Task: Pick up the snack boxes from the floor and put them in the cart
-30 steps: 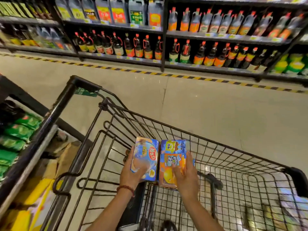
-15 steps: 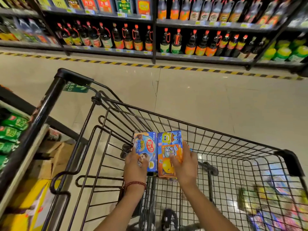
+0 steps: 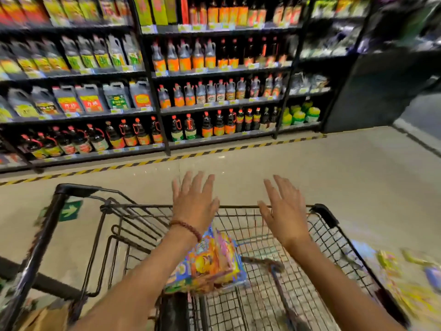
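Two colourful snack boxes (image 3: 212, 263), blue and orange with yellow print, lie blurred inside the black wire cart (image 3: 327, 213), near its left side. My left hand (image 3: 194, 201), with a beaded bracelet on the wrist, is raised above the cart's far rim, fingers spread and empty. At the same height, my right hand (image 3: 285, 211) is also spread and holds nothing. More snack boxes (image 3: 410, 278) lie blurred on the floor to the right of the cart.
Shelves of dark sauce bottles and jugs (image 3: 191, 96) face me across a pale tiled aisle marked by a yellow-black floor stripe (image 3: 167, 160). A green arrow sticker (image 3: 69, 210) sits on the floor left of the cart. Cardboard (image 3: 45, 316) shows at the lower left.
Both hands have let go of the two snack boxes, which now sit in the cart. The hands have risen and spread open, and my view has tilted up towards the shelves.
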